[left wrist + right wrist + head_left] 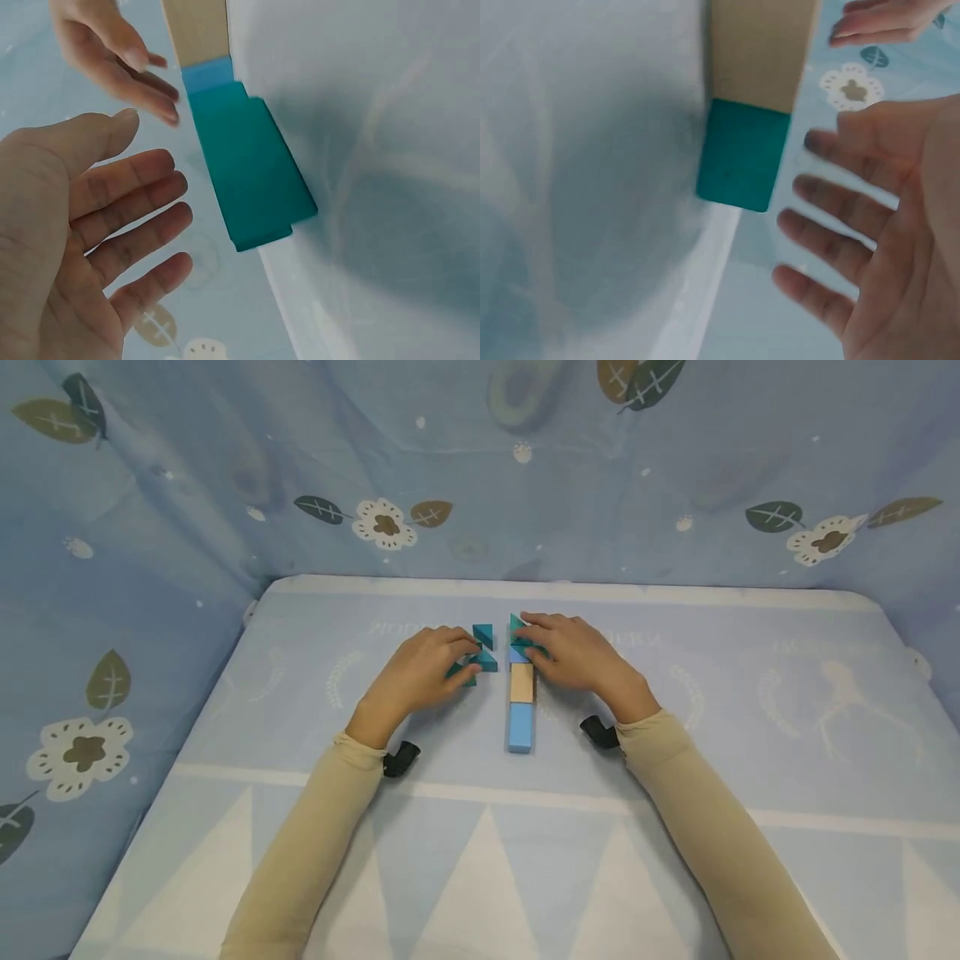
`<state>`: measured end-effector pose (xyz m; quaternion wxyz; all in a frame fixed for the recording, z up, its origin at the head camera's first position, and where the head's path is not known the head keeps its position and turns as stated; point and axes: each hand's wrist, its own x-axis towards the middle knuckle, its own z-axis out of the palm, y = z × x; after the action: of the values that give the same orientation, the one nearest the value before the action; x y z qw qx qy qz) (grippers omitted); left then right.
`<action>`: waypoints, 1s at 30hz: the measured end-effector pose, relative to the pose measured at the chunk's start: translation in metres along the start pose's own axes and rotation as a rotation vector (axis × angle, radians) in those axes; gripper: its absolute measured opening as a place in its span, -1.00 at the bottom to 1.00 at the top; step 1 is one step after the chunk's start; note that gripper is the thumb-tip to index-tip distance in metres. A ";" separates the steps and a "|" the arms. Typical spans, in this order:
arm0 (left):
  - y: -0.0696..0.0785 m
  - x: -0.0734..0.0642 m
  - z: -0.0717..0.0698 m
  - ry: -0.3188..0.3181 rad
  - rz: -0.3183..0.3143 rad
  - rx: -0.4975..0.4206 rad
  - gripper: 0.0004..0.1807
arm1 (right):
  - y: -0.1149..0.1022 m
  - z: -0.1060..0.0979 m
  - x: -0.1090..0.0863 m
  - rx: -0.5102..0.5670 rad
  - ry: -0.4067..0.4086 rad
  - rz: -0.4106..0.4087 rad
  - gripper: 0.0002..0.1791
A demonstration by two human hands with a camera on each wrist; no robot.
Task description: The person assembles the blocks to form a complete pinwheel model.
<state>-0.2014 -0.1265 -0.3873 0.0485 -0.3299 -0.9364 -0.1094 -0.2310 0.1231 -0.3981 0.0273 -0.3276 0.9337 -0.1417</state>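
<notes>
In the head view my left hand (431, 667) is over several teal triangular blocks (483, 662), fingertips right at their edges. To its right, my right hand (573, 652) reaches over the top end of a row of blocks, its fingertips overlapping a teal triangular block (516, 625) there. Below that in the row come a small blue piece (517, 654), a plain wooden block (522, 682) and a light blue block (520, 727). Both wrist views show loosely bent, spread fingers with nothing between them, beside teal blocks (247, 165) and a teal face (742, 155) under bare wood.
The blocks lie on a table with a pale blue patterned cloth (480, 868). A blue curtain (480, 468) with leaves and flowers hangs behind and at the sides. A black wrist device (401, 760) sits at the left cuff, another (599, 732) at the right cuff.
</notes>
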 end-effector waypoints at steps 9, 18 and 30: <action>-0.016 0.023 -0.005 -0.050 -0.090 -0.089 -0.65 | -0.022 0.005 -0.039 -0.116 0.039 0.059 -0.35; -0.021 0.034 0.001 -0.102 -0.118 -0.125 -0.61 | -0.048 0.020 -0.070 -0.120 0.073 0.060 -0.27; -0.020 0.033 0.009 -0.095 -0.118 -0.112 -0.67 | -0.054 0.027 -0.073 -0.123 0.079 0.048 -0.25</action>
<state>-0.2393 -0.1194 -0.3946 -0.0211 -0.2810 -0.9480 -0.1483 -0.1373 0.1219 -0.4122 -0.0264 -0.3003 0.9486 -0.0962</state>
